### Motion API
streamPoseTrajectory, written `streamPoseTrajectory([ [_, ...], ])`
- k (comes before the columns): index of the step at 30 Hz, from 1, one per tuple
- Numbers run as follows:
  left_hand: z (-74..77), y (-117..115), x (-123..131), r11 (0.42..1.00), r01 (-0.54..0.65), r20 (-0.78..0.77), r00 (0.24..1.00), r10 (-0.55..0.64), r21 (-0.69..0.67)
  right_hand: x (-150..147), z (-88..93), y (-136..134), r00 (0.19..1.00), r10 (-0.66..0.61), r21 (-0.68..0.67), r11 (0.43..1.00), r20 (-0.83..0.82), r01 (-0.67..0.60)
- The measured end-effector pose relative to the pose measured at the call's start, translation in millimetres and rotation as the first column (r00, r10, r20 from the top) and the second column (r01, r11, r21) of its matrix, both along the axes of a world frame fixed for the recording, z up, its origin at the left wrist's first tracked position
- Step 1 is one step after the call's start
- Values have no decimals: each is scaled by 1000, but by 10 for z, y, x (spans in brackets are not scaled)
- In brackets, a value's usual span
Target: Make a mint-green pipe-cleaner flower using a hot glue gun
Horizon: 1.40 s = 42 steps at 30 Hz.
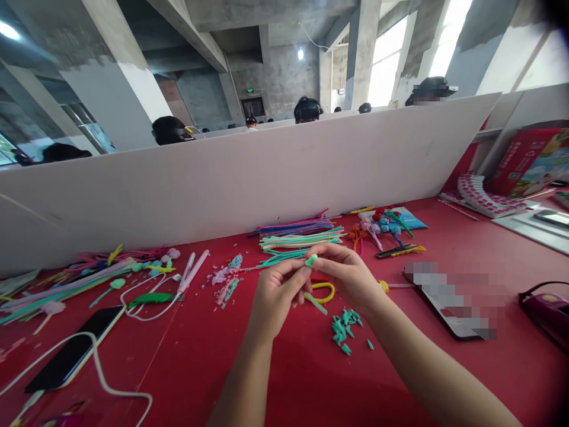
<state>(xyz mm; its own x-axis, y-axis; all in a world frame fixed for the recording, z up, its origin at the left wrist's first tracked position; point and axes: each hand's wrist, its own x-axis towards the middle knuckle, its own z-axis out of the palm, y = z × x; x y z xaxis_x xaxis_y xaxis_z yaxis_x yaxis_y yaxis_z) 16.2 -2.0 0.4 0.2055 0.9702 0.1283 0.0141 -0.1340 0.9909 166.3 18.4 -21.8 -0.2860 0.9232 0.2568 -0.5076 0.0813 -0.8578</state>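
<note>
My left hand (279, 292) and my right hand (349, 274) meet above the red table (186, 367), fingers pinched together on a small mint-green pipe-cleaner piece (311, 260). A green stem (316, 303) hangs below the hands. Just under them lie yellow-handled scissors (323, 290) and several cut green bits (344, 327). Behind the hands is a bundle of green, pink and blue pipe cleaners (300, 234).
A white partition board (222, 178) runs along the back, with other people's heads beyond it. A phone (73, 350) on a white cable lies at the left beside more pipe cleaners (66, 281). Finished pipe-cleaner flowers (382, 225), a utility knife (400, 251) and a red box (528, 160) sit at the right.
</note>
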Motion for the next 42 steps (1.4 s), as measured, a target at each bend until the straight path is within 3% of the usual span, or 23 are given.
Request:
streamPoseTrajectory([
  [4,8,-7,-15,999,35,-3,999,-35,-35,15,11,-12,999,-35,-10,999,-11,35],
  [8,23,1,-63,983,167,76,984,-161,-81,32,45,-24,995,96,52,994,-10,-95],
  [11,32,5,-88,974,202,72,978,-195,-104,67,66,-16,982,172,131,975,81,-181],
  [18,11,2,-101,983,160,-96,981,-168,-87,186,114,-27,923,-70,286,957,379,-45],
  [20,9,-13,-85,995,84,-179,980,-92,-51,207,135,-36,836,-256,464,886,486,2],
  [23,13,-43,-36,998,-27,-258,965,42,62,219,141,-37,640,-597,755,655,484,39],
  [24,15,-49,-17,993,-55,-265,961,81,103,217,133,-36,590,-664,805,592,460,40],
  [26,17,-51,14,983,-94,-256,958,132,156,206,110,-36,541,-715,840,542,443,28],
  [34,-15,2,-9,999,-11,-157,988,2,-51,152,128,-81,609,-634,784,620,477,31],
  [38,-51,4,-14,999,34,-151,988,-40,-39,132,125,-93,596,-654,799,600,467,33],
  [42,-66,28,-9,995,55,-84,995,-62,-83,105,75,-93,554,-708,847,532,437,12],
])
